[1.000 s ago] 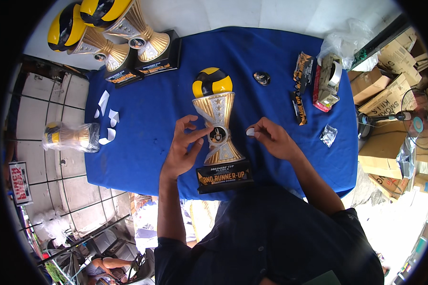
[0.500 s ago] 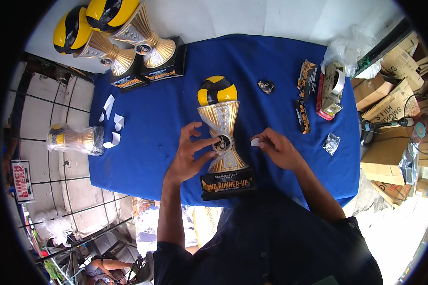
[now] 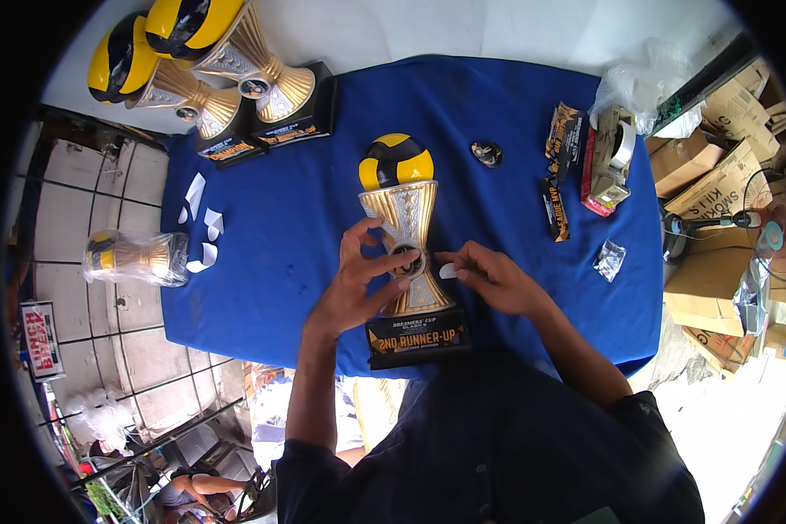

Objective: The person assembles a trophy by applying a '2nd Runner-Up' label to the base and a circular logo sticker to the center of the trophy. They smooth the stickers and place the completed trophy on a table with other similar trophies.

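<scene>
A gold and silver trophy (image 3: 406, 210) lies on the blue cloth, a yellow and black volleyball shape at its far end and a black base (image 3: 419, 339) nearest me. My left hand (image 3: 349, 288) grips its narrow waist. The index finger presses on the round dark emblem (image 3: 417, 259) and partly covers it, while the thumb rests below at the rim. Just right of the waist, my right hand (image 3: 498, 281) pinches a small white rounded scrap (image 3: 448, 272), apparently paper or film, with its fingertips close to the emblem's edge.
Two similar trophies (image 3: 275, 92) stand at the back left. A plastic-wrapped trophy (image 3: 135, 258) lies at the left edge near white scraps (image 3: 196, 196). Rightward are a round dark sticker (image 3: 486, 155), printed strips (image 3: 557, 210), a tape dispenser (image 3: 616, 166), a small plastic packet (image 3: 609, 260) and cardboard boxes (image 3: 712, 284).
My right hand has moved left toward the emblem, carrying the white scrap. The left hand keeps its place on the trophy, its index finger reaching slightly farther over the emblem.
</scene>
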Tool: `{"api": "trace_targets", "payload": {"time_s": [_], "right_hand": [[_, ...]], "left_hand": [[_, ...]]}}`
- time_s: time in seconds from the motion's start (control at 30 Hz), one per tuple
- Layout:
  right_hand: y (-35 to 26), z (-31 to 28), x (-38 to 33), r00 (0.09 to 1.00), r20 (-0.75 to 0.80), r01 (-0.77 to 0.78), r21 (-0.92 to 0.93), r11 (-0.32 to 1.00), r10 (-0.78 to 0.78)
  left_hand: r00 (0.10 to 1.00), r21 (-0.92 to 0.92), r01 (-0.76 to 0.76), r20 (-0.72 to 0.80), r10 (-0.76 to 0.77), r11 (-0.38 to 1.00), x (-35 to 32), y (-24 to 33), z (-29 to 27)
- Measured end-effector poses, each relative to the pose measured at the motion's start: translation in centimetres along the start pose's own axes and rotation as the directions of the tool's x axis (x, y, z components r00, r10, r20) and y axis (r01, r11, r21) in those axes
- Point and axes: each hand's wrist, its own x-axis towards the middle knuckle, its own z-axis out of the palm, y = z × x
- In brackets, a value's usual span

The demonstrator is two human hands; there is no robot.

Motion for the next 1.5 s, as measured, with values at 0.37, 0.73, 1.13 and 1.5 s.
{"api": "trace_targets", "payload": {"time_s": [0.37, 0.73, 1.13, 1.5], "right_hand": [[0.5, 2.5, 0.1, 0.991, 0.01, -0.135, 0.128, 0.983, 0.135], [-0.3, -0.2, -2.5, 0.955, -0.263, -0.099, -0.715, 0.692, -0.136], [-7.6, 2.4, 2.2, 0.958, 0.1, 0.273, -0.611, 0.743, -0.27], [-6.8, 3.0, 4.8, 0.948, 0.193, 0.318, -0.573, 0.755, -0.252]], "left_hand": [[0.994, -0.259, 0.006, -0.1, -0.033, 0.966, -0.4, -1.5, 1.9], [0.831, -0.607, 0.313, -0.197, -0.52, 0.73, -2.2, -0.6, 1.6], [0.86, -0.622, 0.391, -0.015, -0.51, 0.679, -2.5, 1.1, 1.5], [0.855, -0.533, 0.418, -0.044, -0.517, 0.736, -1.9, 0.9, 1.4]]}}
